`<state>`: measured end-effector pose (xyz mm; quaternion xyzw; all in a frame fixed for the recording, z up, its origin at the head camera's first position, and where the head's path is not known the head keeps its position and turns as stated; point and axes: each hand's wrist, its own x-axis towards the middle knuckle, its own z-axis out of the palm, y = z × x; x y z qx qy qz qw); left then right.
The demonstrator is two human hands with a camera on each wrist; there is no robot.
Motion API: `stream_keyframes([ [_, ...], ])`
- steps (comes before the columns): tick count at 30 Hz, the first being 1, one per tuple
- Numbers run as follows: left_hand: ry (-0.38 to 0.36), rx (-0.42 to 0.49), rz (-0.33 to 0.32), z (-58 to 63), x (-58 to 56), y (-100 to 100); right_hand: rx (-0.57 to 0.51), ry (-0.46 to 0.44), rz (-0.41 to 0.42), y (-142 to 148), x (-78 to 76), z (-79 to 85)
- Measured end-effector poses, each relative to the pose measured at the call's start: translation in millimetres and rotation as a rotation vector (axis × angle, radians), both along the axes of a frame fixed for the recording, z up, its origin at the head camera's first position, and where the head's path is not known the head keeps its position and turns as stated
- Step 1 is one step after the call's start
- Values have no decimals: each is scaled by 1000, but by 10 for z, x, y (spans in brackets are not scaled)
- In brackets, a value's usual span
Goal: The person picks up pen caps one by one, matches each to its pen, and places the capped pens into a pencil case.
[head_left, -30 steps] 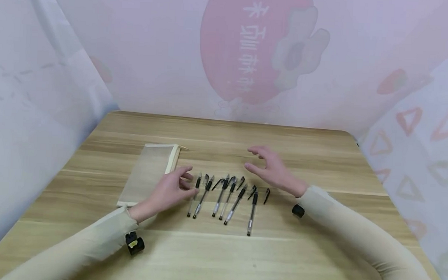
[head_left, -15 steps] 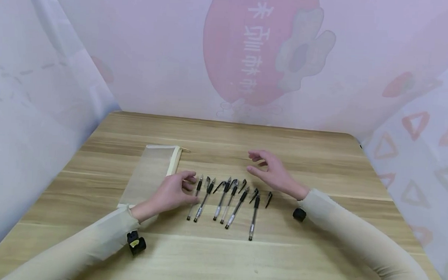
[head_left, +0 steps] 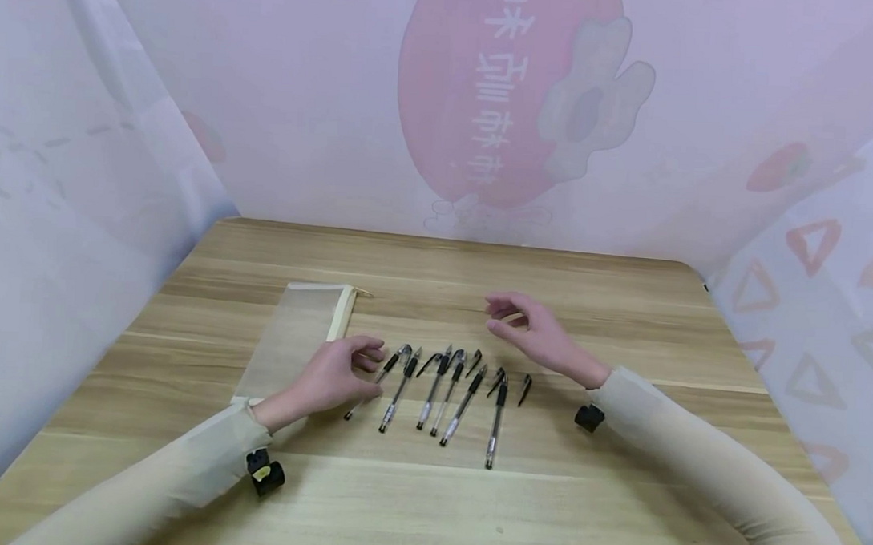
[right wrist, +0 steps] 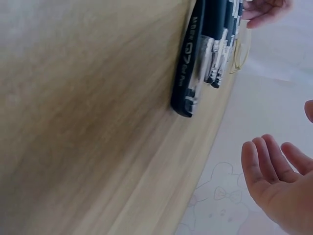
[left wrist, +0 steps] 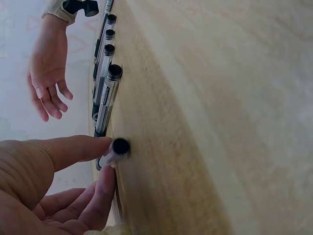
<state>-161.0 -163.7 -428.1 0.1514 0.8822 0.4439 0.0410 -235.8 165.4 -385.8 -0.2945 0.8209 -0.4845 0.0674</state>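
Note:
My left hand [head_left: 328, 377] pinches the leftmost black gel pen [head_left: 391, 363] between thumb and fingers. Its dark end plug [left wrist: 121, 146] pokes out past the fingertips in the left wrist view; the barrel's middle is partly hidden by the hand. To the right lie several more clear-barrelled pens, roughly side by side with their tips pointing away, among them a middle pen [head_left: 433, 389] and the rightmost pen [head_left: 496, 425]. Black caps lie near the tips, with one loose cap [head_left: 525, 389] at the far right. My right hand [head_left: 539, 334] hovers beyond that cap, fingers loosely bent, holding nothing.
A translucent pouch [head_left: 290, 327] with a pale zipper edge lies left of the pens, partly behind the left hand. A thin cord [head_left: 364, 292] sticks out at its far corner. The wooden table [head_left: 580, 510] ends against a printed pink backdrop [head_left: 325, 140].
The leftmost pen has turned, its plug end swinging left and its tip moving right towards the neighbouring cap. The left fingers have closed around it. The right hand has barely moved.

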Motion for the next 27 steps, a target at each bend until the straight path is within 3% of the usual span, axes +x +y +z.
stream_keyframes([
  [4, -1, 27, 27, -2, -4, -13, -2, -38, -3, 1, 105, 160],
  [7, -9, 51, 42, 3, -6, -27, -16, -68, -3, 13, 113, 175],
  [10, -26, 73, 61, 5, -11, -43, -27, -103, -5, 22, 103, 159],
  [17, -63, 112, 84, -13, -7, -99, -50, -133, 24, 97, -91, -140],
  [27, -127, 267, 72, -49, -13, -156, -46, -165, 33, 54, -95, -114],
])
